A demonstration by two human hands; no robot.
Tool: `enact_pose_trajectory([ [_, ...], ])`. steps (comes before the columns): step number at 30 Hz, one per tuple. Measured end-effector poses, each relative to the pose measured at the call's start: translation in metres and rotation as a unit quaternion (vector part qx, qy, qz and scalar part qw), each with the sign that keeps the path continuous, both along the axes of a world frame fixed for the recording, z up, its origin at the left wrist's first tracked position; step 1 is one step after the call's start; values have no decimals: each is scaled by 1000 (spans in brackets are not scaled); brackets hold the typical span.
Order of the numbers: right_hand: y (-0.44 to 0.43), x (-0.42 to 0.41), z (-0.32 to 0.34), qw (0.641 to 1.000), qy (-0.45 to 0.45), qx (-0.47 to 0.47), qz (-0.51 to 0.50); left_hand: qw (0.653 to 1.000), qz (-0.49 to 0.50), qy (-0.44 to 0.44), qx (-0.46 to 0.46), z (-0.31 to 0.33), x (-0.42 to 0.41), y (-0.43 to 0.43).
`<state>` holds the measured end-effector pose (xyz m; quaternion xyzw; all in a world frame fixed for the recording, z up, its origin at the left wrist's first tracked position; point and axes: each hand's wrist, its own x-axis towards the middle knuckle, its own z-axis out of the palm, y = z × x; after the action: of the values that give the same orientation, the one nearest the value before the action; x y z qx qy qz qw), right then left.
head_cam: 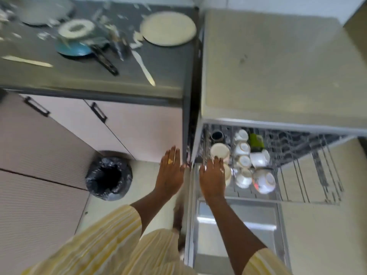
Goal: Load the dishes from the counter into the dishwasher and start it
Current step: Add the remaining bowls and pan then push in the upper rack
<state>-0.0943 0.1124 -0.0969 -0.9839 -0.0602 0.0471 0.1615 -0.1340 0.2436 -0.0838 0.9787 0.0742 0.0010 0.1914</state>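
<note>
The dark bench point(170, 64) carries a cream plate point(167, 28) near its right rear corner, a knife point(143, 67) just in front of it, a blue pan point(74, 49) (black handle toward the front edge), a white-rimmed dish point(76, 28) and a grey basin point(43, 10).

A bin point(108, 178) lined with a black bag stands on the floor point(139, 172) at centre left, just below pink cabinet doors point(139, 126) with black handles point(98, 112).

counter point(168, 62): dark, matt, stone-like | rack point(321, 175): thin metal wire | cups point(244, 148): glossy white ceramic | dishwasher door point(238, 225): shiny steel | bin liner point(109, 177): crinkled glossy black plastic | cabinet fronts point(139, 124): smooth matt pink
</note>
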Motion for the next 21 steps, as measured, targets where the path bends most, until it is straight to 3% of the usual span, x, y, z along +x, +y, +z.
enact_pose_trajectory([
  [3, 42, 3, 36, 998, -21, 45, 46, 998, 62, -4, 4, 25, -2, 36],
  [12, 155, 37, 109, 974, -122, 49, 187, 975, 206, -85, 0, 103, 9, 145],
  [21, 283, 92, 157, 955, -136, 42, 261, 953, 291, -84, -1, 116, 24, 272],
])
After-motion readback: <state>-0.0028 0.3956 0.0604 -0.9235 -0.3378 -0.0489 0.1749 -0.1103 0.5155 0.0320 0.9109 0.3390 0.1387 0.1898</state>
